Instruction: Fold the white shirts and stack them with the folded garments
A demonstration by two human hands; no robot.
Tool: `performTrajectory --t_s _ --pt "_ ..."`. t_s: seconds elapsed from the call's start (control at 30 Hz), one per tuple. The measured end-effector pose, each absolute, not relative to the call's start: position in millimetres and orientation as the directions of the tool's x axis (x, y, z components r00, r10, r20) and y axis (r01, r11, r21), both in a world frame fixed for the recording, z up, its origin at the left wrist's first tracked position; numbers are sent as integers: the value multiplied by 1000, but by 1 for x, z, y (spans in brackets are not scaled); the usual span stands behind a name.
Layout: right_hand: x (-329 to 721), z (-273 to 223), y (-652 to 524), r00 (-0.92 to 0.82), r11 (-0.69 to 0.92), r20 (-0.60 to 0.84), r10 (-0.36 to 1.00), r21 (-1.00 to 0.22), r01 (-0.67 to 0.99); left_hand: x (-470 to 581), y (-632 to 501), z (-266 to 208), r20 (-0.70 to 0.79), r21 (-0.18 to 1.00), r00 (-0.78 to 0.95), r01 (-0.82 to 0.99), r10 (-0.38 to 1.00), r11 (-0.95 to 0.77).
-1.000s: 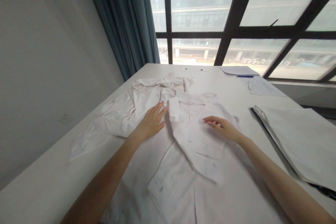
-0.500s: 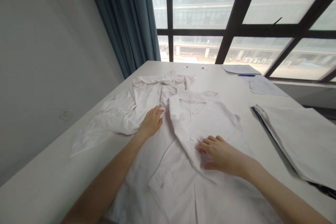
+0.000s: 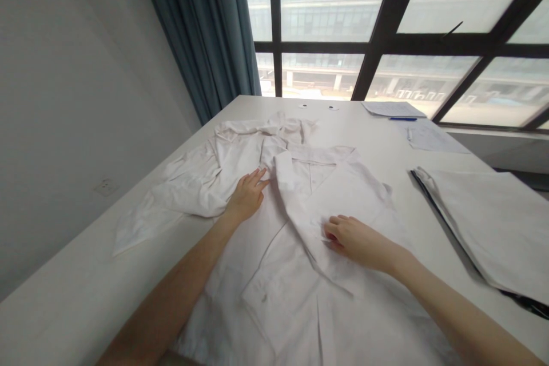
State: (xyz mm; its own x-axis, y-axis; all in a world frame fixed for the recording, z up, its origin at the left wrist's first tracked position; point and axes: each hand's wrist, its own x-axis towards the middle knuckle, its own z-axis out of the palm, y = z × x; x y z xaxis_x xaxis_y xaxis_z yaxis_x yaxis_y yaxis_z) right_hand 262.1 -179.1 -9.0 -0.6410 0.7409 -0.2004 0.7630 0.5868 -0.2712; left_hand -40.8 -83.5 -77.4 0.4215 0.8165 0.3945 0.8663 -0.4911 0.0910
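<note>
A white lab coat (image 3: 295, 280) is spread over the table, its collar and lapels toward the far side and one lapel crossing the front. One sleeve and some bunched cloth lie to the left. My left hand (image 3: 247, 195) rests flat on the coat just left of the collar, fingers stretched out. On the right front panel, my right hand (image 3: 354, 241) has its fingers curled together against the cloth, which puckers slightly at the fingertips. Its thumb is mostly hidden beneath the hand.
At the right edge of the white table (image 3: 86, 291) lies a folded white cloth (image 3: 493, 217) with a dark edge. Papers (image 3: 392, 108) and a blue pen (image 3: 402, 119) lie at the far right. A blue curtain (image 3: 206, 28) and windows stand behind.
My right hand's fingers have drawn together from a spread position, gathering at the cloth. My left hand stays in nearly the same place. The camera view has tilted slightly.
</note>
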Motion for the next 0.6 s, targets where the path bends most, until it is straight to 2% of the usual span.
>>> performTrajectory --t_s 0.23,0.37,0.53,0.6 --pt "278 17 -169 -556 409 -190 809 -497 765 -43 -79 -82 432 99 418 859 800 -502" --pt "286 12 -162 -550 250 -301 779 -655 713 -45 -75 -86 502 182 382 831 776 -526" --pt "281 8 -161 -545 220 -332 770 -664 715 -45 -74 -83 583 338 207 818 785 -466" --pt "282 18 -163 -608 236 -313 730 -719 654 -46 -73 -81 608 399 99 819 788 -411"
